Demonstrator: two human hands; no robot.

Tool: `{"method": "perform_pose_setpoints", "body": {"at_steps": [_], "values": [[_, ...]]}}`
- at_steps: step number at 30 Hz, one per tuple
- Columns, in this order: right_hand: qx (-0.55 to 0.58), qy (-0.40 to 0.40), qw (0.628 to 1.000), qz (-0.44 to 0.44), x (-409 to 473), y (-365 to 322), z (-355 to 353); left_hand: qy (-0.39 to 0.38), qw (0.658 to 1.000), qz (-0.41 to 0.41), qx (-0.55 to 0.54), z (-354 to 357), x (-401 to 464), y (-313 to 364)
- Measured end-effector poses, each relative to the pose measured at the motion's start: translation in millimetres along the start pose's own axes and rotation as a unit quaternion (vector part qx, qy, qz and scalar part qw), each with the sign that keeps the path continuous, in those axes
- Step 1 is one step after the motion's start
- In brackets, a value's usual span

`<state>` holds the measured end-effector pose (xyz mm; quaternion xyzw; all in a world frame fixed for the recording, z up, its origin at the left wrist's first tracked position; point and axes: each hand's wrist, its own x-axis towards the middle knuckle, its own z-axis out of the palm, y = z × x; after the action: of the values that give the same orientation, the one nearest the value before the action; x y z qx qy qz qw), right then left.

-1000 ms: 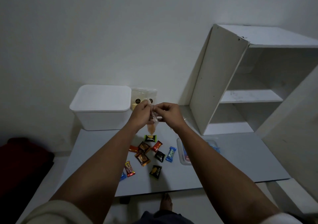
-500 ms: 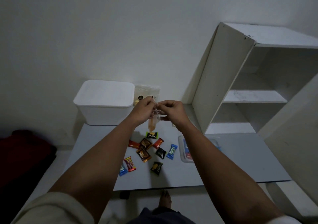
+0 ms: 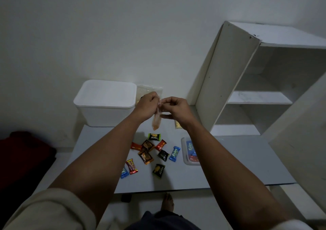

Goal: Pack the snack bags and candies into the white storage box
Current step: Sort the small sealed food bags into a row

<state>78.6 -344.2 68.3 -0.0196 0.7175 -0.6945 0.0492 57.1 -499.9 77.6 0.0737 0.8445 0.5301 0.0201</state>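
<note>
My left hand (image 3: 147,105) and my right hand (image 3: 176,108) both pinch the top of a small clear snack bag (image 3: 156,123) with orange contents, which hangs above the grey table (image 3: 229,159). The white storage box (image 3: 105,104) stands at the table's back left with its lid on. Several wrapped candies (image 3: 148,152) lie scattered on the table below my hands. A clear snack bag (image 3: 150,89) leans against the wall right of the box, partly hidden by my left hand.
A clear flat tray (image 3: 187,152) with blue and red packets lies right of the candies, partly under my right forearm. A white shelf unit (image 3: 247,81) stands at the back right. A dark red cushion (image 3: 23,152) sits on the floor, left.
Both hands keep working at the top of the small bag, hardly shifting. The camera has tilted a little, so the table and box appear slightly higher.
</note>
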Motion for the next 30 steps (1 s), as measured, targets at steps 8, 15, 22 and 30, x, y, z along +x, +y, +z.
{"method": "perform_pose_setpoints", "body": {"at_steps": [8, 15, 22, 30], "values": [[-0.040, 0.040, 0.998, -0.009, 7, 1, -9, -0.050, 0.994, -0.059, -0.081, 7, -4, -4], [-0.043, 0.028, 0.998, 0.035, 9, 5, -18, -0.031, 0.995, -0.057, -0.077, 16, 6, 0], [-0.045, 0.041, 0.997, 0.055, 20, 15, -33, -0.061, 0.986, -0.108, -0.110, 36, 23, -9], [-0.098, 0.032, 0.990, 0.098, 61, 36, -80, 0.024, 0.988, -0.120, -0.093, 63, 70, -46]]}}
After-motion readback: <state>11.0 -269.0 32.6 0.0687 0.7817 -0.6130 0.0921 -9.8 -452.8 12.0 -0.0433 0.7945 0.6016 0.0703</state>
